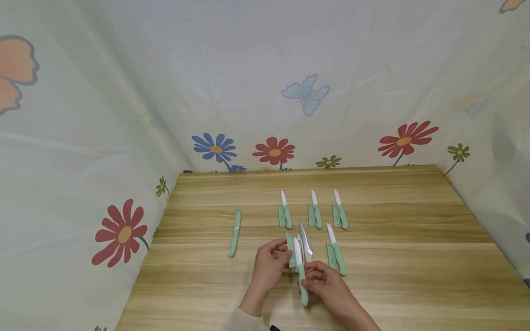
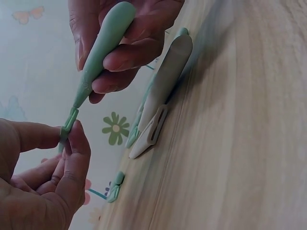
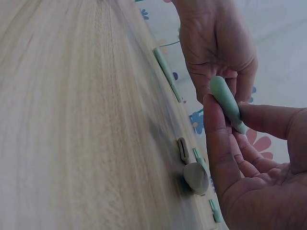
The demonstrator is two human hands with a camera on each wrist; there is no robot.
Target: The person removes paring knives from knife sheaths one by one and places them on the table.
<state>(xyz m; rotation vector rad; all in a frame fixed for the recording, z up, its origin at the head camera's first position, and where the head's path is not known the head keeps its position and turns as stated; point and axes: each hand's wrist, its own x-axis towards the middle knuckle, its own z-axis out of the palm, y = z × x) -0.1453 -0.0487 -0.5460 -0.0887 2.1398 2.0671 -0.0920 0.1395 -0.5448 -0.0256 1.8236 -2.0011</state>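
Note:
Above the table, the left hand [image 1: 268,267] pinches a light green blade sheath [image 1: 290,250] between thumb and fingers. The right hand [image 1: 329,286] grips the green handle of a white-bladed paring knife [image 1: 304,287], whose blade points away from the person, beside the sheath. In the left wrist view the green handle [image 2: 103,48] slants down toward the sheath [image 2: 68,128] in the left fingers; whether the blade tip is inside it I cannot tell. Just beyond the hands lies a larger pale-handled knife [image 1: 306,239] with a beige sheath [image 2: 149,135] beside it.
A sheathed green knife [image 1: 234,233] lies apart at the left. Behind the hands lie unsheathed green knives [image 1: 286,214], [image 1: 316,214] in a row, each beside its sheath. Another green knife [image 1: 338,257] lies right of the hands. Flower-printed cloth [image 1: 265,69] surrounds the wooden table [image 1: 414,257].

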